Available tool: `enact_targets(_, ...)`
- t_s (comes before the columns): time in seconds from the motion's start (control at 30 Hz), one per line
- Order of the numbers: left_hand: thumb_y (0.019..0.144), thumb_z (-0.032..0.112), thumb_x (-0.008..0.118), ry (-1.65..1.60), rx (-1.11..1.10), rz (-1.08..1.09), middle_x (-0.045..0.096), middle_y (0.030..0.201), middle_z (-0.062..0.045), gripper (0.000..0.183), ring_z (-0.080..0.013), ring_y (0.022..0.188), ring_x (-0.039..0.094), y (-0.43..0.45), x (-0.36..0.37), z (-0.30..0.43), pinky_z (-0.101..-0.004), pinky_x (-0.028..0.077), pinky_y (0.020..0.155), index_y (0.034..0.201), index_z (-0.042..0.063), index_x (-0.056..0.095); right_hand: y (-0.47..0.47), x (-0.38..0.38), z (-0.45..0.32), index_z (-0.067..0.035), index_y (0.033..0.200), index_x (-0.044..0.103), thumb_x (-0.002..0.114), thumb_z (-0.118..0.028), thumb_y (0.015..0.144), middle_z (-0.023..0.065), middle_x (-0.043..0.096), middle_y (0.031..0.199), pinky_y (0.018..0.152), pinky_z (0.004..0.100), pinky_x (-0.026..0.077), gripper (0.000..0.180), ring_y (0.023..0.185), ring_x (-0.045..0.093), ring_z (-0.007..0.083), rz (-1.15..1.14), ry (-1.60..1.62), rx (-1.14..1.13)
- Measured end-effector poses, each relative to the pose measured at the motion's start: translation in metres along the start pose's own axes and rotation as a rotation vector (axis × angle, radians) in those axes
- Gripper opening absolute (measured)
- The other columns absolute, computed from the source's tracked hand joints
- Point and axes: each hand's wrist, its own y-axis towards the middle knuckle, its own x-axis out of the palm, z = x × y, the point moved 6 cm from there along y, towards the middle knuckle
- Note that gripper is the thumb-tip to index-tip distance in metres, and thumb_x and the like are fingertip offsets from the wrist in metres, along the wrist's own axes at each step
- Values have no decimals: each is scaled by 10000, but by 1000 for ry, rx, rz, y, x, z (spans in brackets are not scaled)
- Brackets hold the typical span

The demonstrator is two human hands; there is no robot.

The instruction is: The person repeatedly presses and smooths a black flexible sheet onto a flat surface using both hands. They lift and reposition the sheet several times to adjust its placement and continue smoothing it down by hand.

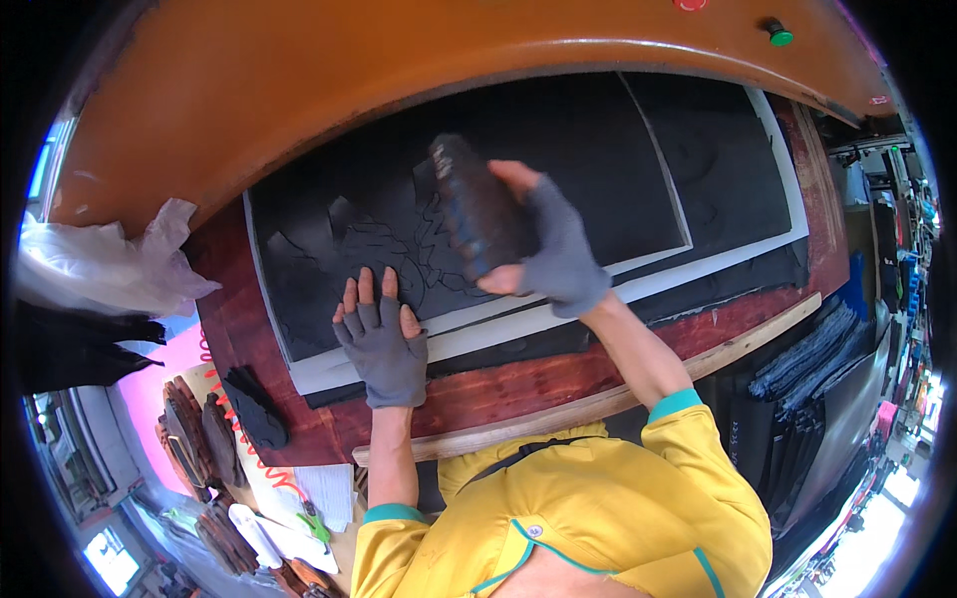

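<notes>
My right hand, in a grey fingerless glove, grips a dark brown, sole-shaped cutting die by its right side, thumb at the near end. Motion blurs the die, and whether it touches the black sheet beneath is not plain. My left hand, gloved alike, lies palm down with fingers spread on the sheet's near left part. Wavy cut outlines mark the sheet between and beyond my hands. White-edged layers show under it, on a dark red board.
An orange press head overhangs the far side, with a green button. A wooden strip edges the board. Black cut pieces, a red coiled hose and brown dies are left. Stacked dark sheets stand right.
</notes>
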Motion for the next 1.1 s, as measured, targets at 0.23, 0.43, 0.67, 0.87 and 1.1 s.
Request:
enact_targets(0.23, 938, 194, 499, -210, -25, 105, 499, 1419, -125, 418, -319, 1350, 412, -4, -15, 10, -505, 247, 1114, 1342, 103, 561, -19, -38, -28, -154, 1441, 430, 866, -295, 565, 224, 367, 1489, 1071, 456, 399, 988, 1257, 489, 413, 51, -917, -230)
enact_targets(0.43, 811, 220, 613, -247, 313, 14, 550, 1372, -68, 490, -296, 1304, 475, -10, 12, 84, -496, 313, 1049, 1291, 122, 599, -44, -51, -2, -140, 1408, 441, 901, -278, 572, 227, 404, 1478, 1104, 473, 351, 964, 1316, 453, 407, 173, -1146, -110)
enact_targets(0.67, 796, 197, 609, -315, 277, 76, 602, 1308, -28, 409, -282, 1247, 519, -3, 21, 87, -497, 356, 982, 1194, 121, 664, -55, -72, 10, -108, 1354, 472, 928, -208, 571, 224, 483, 1420, 1055, 455, 409, 911, 1269, 513, 386, 130, -906, -352)
enact_targets(0.87, 821, 224, 596, -296, 264, 135, 615, 1279, -40, 375, -291, 1233, 528, 30, 30, 82, -506, 361, 980, 1175, 119, 659, -21, -78, 17, -82, 1285, 499, 934, -289, 561, 234, 514, 1375, 1003, 452, 436, 870, 1186, 555, 387, 131, -924, -417)
enact_targets(1.1, 767, 210, 618, -152, 285, 204, 577, 1298, -31, 405, -293, 1222, 525, 93, 46, 70, -521, 367, 988, 1163, 127, 649, 33, -73, 13, -65, 1332, 444, 885, -287, 658, 229, 463, 1421, 1076, 496, 365, 836, 1227, 506, 414, 240, -1000, -538)
